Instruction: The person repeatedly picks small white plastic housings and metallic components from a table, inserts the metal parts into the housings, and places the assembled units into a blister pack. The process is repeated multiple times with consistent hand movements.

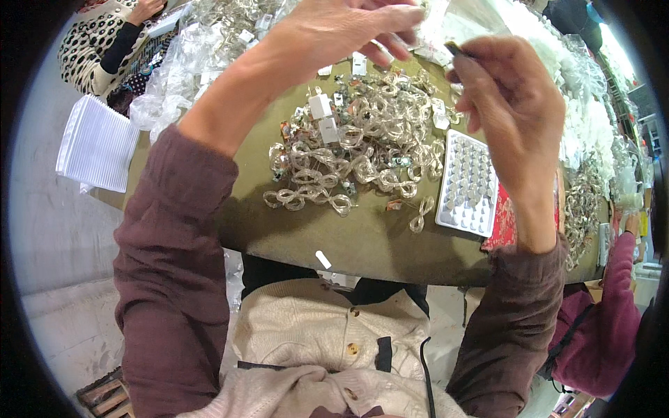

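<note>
My left hand (331, 31) is raised over the far part of the table, its fingers apart and slightly blurred, with nothing visible in it. To its right, my right hand (516, 104) pinches a small dark piece (453, 49) between thumb and fingertips; its exact kind is too small to tell. Below both hands lies a heap of coiled clear wire bundles (369, 171), with white plastic cases (320, 106) among them. A white tray (442, 221) beside the heap, below my right hand, holds rows of silvery round button cells (465, 177).
Red patterned cloth (500, 226) lies partly under my right wrist. Clear plastic bags (181, 76) sit at the far left, near a ribbed white stack (97, 143). A small white strip (323, 260) is at the near edge. Other people work at far left and at right (603, 327).
</note>
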